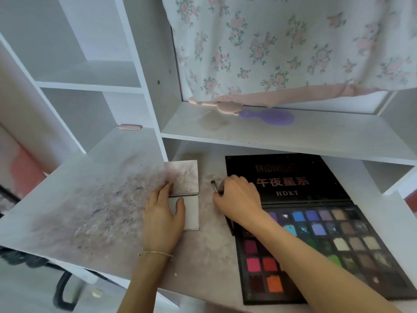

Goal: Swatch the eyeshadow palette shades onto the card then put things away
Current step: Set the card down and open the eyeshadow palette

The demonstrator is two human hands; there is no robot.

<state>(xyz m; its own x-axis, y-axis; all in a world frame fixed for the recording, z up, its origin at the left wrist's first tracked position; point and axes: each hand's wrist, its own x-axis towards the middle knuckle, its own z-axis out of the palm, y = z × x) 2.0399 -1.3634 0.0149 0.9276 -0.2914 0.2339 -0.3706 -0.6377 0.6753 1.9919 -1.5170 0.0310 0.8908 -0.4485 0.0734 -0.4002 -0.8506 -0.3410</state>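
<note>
The left hand [163, 216] is lying flat, fingers straight, pressing the card [187, 188] at 9 o'clock of the open palette [316, 233]. The right hand [239, 197] is pinching a brush [214, 187] between card and palette, bristles pointing to 11 o'clock.

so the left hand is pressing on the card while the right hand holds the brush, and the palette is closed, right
Not quite: the palette is open, its lid up and its shades showing, as the head view shows. The rest holds: the left hand presses on the card and the right hand holds the brush.
</note>
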